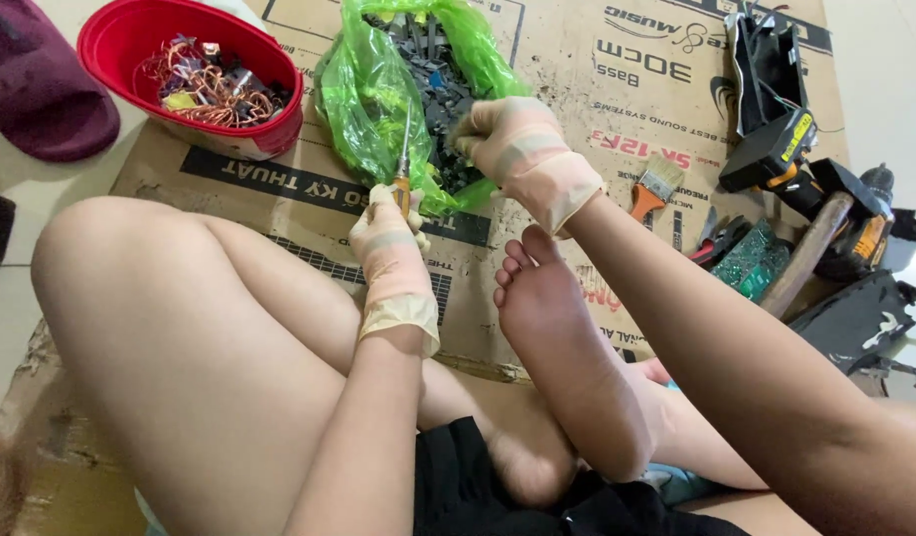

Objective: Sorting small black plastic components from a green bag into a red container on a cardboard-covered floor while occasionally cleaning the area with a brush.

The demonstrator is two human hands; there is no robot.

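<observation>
Legs: your bare knee and foot lie nearest, folded over the flattened brown cardboard sheet on the floor.
Left hand: your gloved left hand is clamped round the orange handle of a thin metal screwdriver, shaft pointing up.
Right hand: your gloved right hand is pinched on something small and dark at the bag's mouth; I cannot tell what.
Bag: the crumpled green plastic bag of dark scrap pieces sits just beyond both hands.
Bowl: a red plastic bowl of copper wire stands left of the bag.
Tools: an orange-handled paintbrush and a wooden-handled hammer lie to the right.
</observation>
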